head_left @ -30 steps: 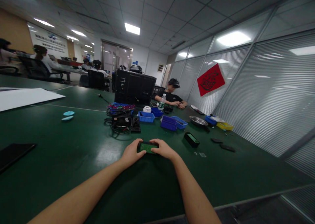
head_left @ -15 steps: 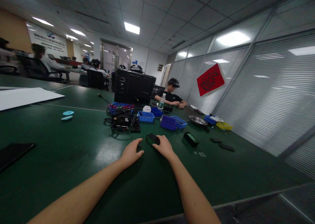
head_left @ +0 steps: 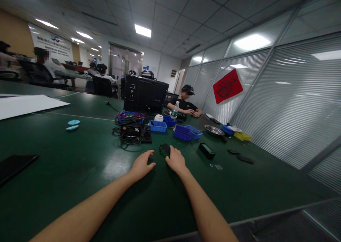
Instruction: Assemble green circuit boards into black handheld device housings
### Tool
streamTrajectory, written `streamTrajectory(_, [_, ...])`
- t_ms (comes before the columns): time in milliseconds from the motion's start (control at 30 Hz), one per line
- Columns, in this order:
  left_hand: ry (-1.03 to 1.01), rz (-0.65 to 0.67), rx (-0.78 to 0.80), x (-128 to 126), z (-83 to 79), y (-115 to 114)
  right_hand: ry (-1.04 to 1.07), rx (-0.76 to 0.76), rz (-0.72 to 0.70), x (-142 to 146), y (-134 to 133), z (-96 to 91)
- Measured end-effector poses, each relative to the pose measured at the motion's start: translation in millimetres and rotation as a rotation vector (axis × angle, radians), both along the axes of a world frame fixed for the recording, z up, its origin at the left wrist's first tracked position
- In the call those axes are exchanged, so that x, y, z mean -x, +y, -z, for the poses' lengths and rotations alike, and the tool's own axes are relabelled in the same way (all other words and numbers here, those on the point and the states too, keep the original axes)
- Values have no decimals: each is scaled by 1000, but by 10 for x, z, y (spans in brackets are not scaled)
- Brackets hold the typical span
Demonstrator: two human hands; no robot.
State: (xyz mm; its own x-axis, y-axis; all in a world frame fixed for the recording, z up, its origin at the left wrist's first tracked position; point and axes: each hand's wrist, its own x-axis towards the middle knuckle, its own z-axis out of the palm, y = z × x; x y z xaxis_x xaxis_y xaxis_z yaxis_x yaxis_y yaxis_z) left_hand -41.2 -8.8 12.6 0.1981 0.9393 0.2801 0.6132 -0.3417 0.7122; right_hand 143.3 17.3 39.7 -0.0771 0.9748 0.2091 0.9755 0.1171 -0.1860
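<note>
My right hand (head_left: pixel 176 160) lies knuckles up on the green table (head_left: pixel 80 164), its fingers curled over the near end of a small black device (head_left: pixel 164 149) that lies angled on the table. My left hand (head_left: pixel 142 164) rests flat on the table just left of the device, fingers stretched forward, holding nothing. Both bare forearms reach in from the bottom edge.
Beyond my hands lie a black box with a green top (head_left: pixel 207 150), blue bins (head_left: pixel 183 132), a cabled black unit (head_left: pixel 131 132), a metal bowl (head_left: pixel 214 130) and a large black case (head_left: pixel 145 93). A person (head_left: pixel 186 105) sits at the far end. A dark tablet (head_left: pixel 14 165) lies left.
Both hands held the device with its green screen up a second ago. My left hand has let go and lies flat; my right hand has pushed the device forward, dark side up.
</note>
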Motion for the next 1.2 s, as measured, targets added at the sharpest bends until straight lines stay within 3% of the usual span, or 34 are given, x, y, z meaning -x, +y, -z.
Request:
streamTrajectory(333, [1, -16, -11, -9, 20, 20, -215, -255, -141, 254, -152, 29])
streamTrajectory(700, [-36, -43, -4, -19, 33, 27, -216, -282, -327, 412, -348, -103])
streamTrajectory(867, [-58, -104, -19, -1, 33, 50, 34, -306, -406, 310, -283, -144])
streamTrajectory(1000, [-66, -113, -16, 8, 23, 45, 399, -348, -266, 105, -97, -126])
streamTrajectory(1100, [-70, -116, -14, 9, 23, 41, 597, -262, -147, -16, 65, -32])
streamTrajectory(1200, [-82, -122, -18, 8, 35, 44, 722, -72, -75, -27, 171, 95])
